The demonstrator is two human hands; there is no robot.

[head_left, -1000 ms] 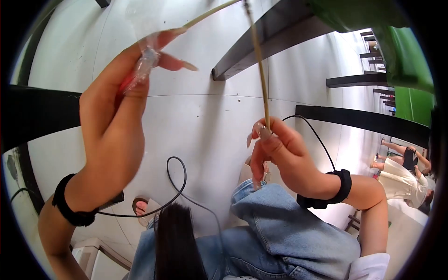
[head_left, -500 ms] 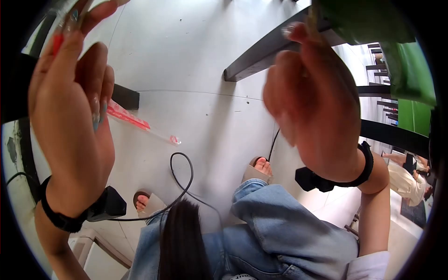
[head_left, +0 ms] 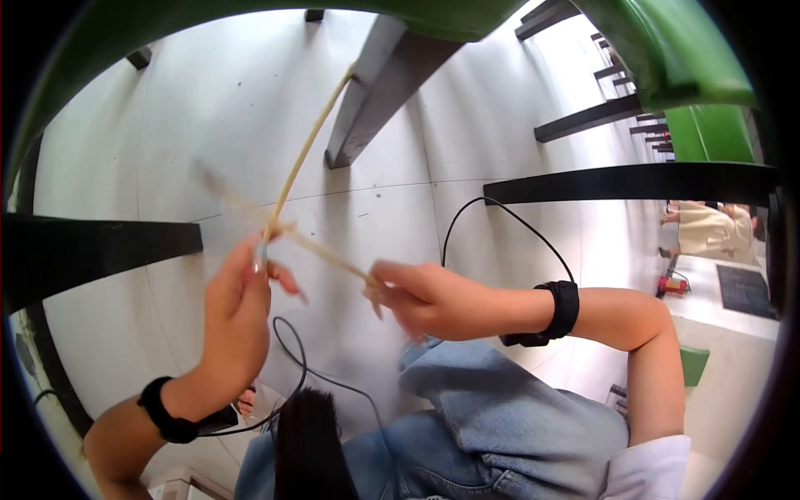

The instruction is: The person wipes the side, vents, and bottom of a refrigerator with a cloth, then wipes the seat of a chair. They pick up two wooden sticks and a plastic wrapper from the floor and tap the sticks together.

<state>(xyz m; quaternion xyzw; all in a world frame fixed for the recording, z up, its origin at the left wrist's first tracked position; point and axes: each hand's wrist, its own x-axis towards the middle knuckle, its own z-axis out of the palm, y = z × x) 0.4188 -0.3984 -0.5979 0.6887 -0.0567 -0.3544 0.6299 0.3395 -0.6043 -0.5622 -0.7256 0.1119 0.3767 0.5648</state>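
Observation:
My left hand (head_left: 242, 292) is closed around the lower end of a thin light-coloured stick (head_left: 310, 143), which slants up and right towards a dark chair leg. A second stick (head_left: 327, 253), partly blurred, crosses it near my left fingertips. My right hand (head_left: 421, 298) pinches the near end of that second stick. The blurred far end of the second stick points up and left. A black band with a small box sits on each wrist.
Dark legs (head_left: 375, 100) and green seats (head_left: 708, 133) stand ahead and to the right. A black cable (head_left: 533, 225) loops from my right wrist, another from my left. A person in light clothes (head_left: 708, 229) and a red object (head_left: 673, 285) are at the far right.
Both hands have come down and closer together, and the two sticks now show clearly between them. The view has shifted; the red-and-clear wrapper on the floor is no longer visible.

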